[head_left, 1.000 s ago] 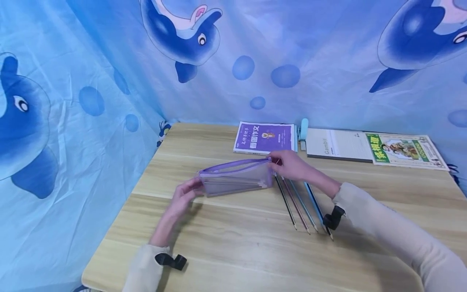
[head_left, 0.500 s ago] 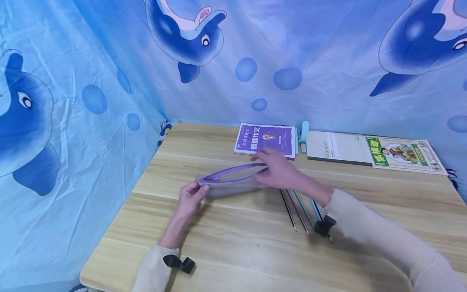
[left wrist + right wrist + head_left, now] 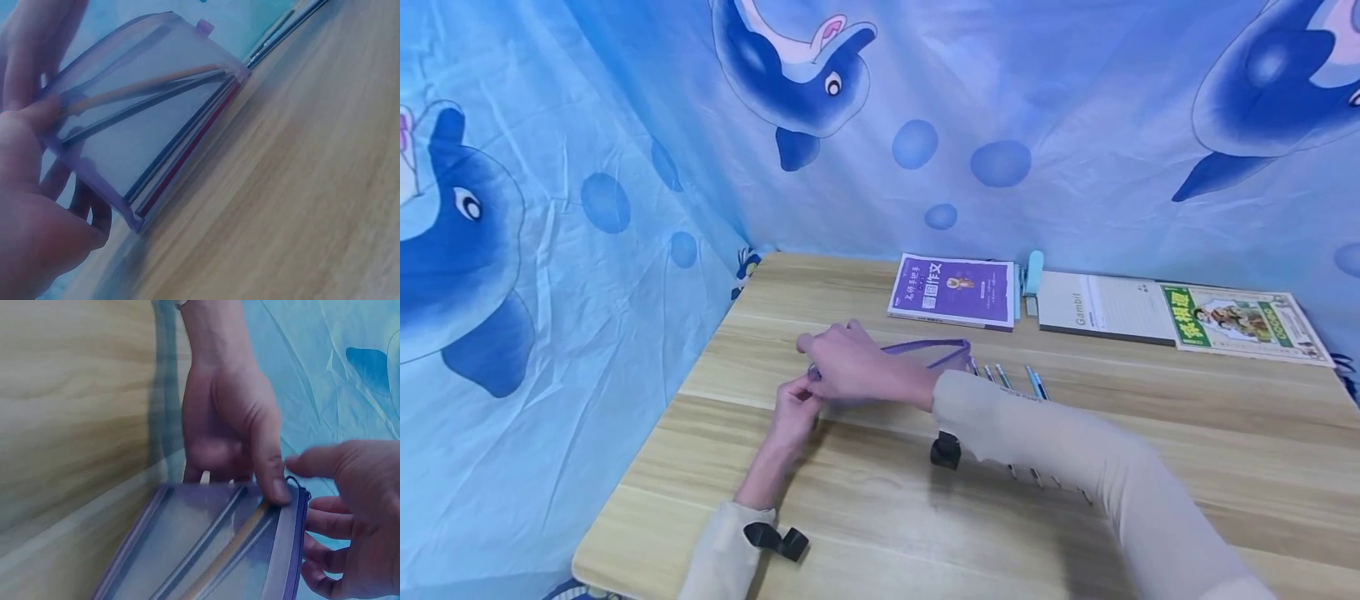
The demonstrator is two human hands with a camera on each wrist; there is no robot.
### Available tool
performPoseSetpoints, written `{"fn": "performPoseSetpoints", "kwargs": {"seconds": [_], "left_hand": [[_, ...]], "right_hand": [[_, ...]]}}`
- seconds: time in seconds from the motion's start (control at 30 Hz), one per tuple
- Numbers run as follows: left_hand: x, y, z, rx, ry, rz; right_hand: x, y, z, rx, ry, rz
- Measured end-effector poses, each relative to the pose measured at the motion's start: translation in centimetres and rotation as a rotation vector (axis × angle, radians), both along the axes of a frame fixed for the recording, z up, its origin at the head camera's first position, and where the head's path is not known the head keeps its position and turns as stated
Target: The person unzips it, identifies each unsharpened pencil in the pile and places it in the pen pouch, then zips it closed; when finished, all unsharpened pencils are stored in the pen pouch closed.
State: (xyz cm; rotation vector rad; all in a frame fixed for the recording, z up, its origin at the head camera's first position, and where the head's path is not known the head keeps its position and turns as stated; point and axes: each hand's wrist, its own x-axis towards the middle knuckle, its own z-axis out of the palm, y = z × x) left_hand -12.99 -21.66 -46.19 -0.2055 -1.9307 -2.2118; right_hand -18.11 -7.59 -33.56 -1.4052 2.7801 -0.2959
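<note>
Both hands meet at one end of the pencil pouch (image 3: 925,354): left hand (image 3: 795,406) pinching it, right hand (image 3: 850,367) loosely curled there.

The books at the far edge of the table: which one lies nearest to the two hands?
The purple book, leftmost in the row. The grey notebook and the green-covered book lie farther right, away from the hands.

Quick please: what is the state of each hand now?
Left hand: grip closed on the end of the clear purple-edged mesh pencil pouch.
Right hand: at the pouch's zipper end; grip cannot be told.
</note>
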Motion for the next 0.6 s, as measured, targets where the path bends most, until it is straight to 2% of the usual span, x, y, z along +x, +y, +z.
{"fn": "performPoseSetpoints", "kwargs": {"seconds": [0.1, 0.23, 0.43, 0.6], "left_hand": [[0.0, 0.0, -0.1, -0.012, -0.009, 0.005], [-0.2, 0.3, -0.1, 0.006, 0.025, -0.004], [-0.3, 0.4, 0.1, 0.071, 0.078, -0.05], [-0.2, 0.4, 0.3, 0.147, 0.13, -0.042]], "right_hand": [[-0.1, -0.6, 0.0, 0.002, 0.023, 0.023], [-0.6, 0.0, 0.3, -0.044, 0.029, 0.076], [-1.4, 2.0, 0.5, -0.128, -0.074, 0.109], [-1.5, 2.8, 0.3, -0.128, -0.116, 0.141]]}}
